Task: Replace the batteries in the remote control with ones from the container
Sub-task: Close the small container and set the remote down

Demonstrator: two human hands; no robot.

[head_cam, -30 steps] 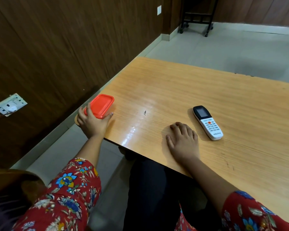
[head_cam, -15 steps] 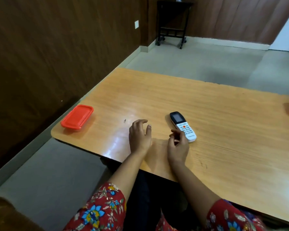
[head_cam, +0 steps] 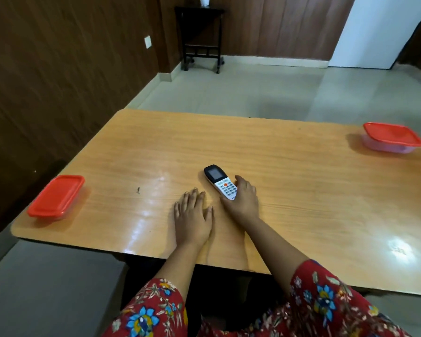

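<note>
Remote control [head_cam: 220, 183] lies face up near the middle of the table [head_cam: 301, 190], screen end pointing far-left. Right hand [head_cam: 243, 203] wraps its near end, thumb on the left edge, fingers curled over the right side, grasping it against the tabletop. Left hand [head_cam: 192, 215] rests flat, palm down, fingers spread, released, just left of the remote. Red-lidded container [head_cam: 56, 197] sits at the near-left table edge; a second red-lidded container [head_cam: 391, 137] sits far right. Floral red sleeves [head_cam: 326, 302] at bottom.
</note>
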